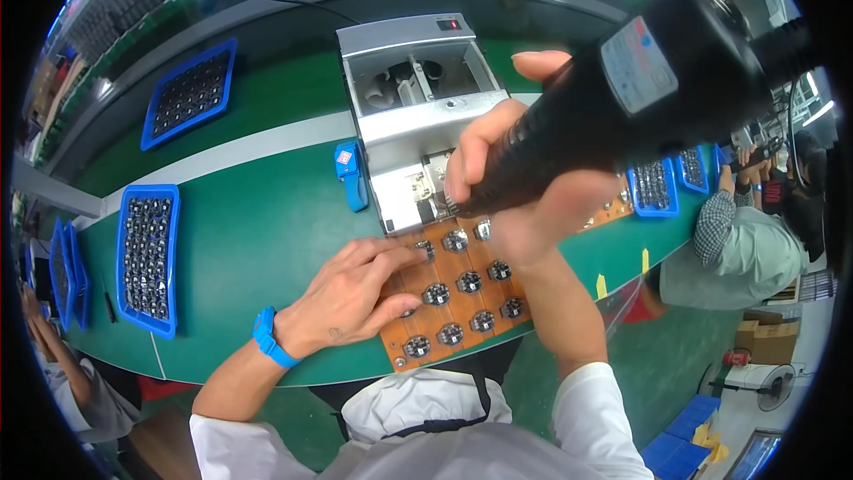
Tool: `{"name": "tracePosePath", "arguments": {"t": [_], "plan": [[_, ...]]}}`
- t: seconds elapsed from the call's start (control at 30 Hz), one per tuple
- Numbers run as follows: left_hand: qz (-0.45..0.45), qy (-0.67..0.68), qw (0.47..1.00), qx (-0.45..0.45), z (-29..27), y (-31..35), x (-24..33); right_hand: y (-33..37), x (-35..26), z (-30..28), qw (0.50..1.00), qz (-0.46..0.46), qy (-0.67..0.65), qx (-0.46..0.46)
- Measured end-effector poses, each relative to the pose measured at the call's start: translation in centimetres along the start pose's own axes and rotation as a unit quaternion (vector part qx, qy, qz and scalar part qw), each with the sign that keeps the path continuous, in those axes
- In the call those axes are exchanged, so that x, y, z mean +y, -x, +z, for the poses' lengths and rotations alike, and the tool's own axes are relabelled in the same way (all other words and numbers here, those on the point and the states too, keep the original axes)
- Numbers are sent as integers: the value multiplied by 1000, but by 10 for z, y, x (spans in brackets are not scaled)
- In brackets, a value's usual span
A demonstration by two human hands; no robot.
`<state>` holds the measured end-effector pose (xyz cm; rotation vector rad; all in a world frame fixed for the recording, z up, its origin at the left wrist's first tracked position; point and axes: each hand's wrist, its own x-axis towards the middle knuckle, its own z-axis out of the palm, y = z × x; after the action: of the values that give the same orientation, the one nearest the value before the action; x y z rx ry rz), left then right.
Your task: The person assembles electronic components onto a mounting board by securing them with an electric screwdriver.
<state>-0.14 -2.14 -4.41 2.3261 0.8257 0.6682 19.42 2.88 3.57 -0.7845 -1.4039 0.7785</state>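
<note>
My right hand (542, 187) is wrapped round a black electric screwdriver (569, 124), which slants down to the left. Its tip comes near the front of a grey metal screw feeder (400, 138); whether they touch I cannot tell. Below lies an orange-brown fixture board (413, 289) with rows of round, shiny metal parts, such as this one (469, 282). My left hand (355, 289) rests at the board's left side, fingers stretched out and thumb apart. Its index fingertip touches a metal part (425, 250) in the far row. A blue wrist strap (271, 338) circles my left wrist.
On the green table stands a blue tray (122, 258) of metal parts, left. Another blue tray (233, 67) sits further back. More trays (653, 212) stand at the right, near a person (746, 240). A blue strap (355, 187) hangs beside the feeder.
</note>
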Motion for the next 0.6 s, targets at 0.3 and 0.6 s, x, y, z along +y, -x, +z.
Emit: {"name": "tracePosePath", "arguments": {"t": [0.3,0.6], "plan": [[6,36,999,7,1,2,-5,13,-9,-10,969,169,-166,-68],[-27,43,998,23,0,0,1,30,19,-12,952,155,-192,-182]]}}
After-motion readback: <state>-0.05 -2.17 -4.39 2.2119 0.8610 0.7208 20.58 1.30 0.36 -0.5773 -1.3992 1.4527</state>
